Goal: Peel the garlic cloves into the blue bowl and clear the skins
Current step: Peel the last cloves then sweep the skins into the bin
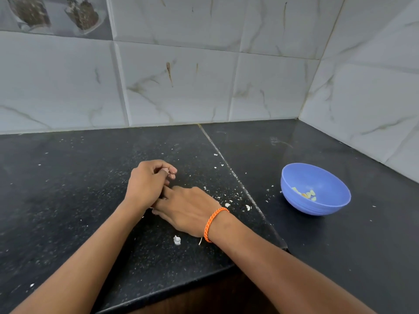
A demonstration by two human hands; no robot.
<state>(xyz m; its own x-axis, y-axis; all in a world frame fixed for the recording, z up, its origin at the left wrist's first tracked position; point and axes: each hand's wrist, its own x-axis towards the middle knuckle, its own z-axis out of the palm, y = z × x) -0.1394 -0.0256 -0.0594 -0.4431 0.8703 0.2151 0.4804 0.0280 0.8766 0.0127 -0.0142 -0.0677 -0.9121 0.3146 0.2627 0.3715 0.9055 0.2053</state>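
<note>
Now your left hand (147, 184) pinches something small and pale — likely a clove; your right hand (188, 209) lies flat-fingered. Skins (226, 204) look papery, featherlight — pinch edges. Blue bowl (315, 189) at three o'clock.

Blue bowl (317, 200), speckled black counter (90, 189), orange braided wristband (212, 223), grey-veined white tiles (204, 75).

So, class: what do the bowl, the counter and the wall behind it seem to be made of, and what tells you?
Bowl: probably plastic; even blue colour, thin rim, dull sheen.
Counter: looks like polished black stone, maybe granite; pale speckles, soft reflections, a seam between slabs.
Wall: glazed ceramic tiles in a marble pattern; grout lines, glossy veined faces.
</note>
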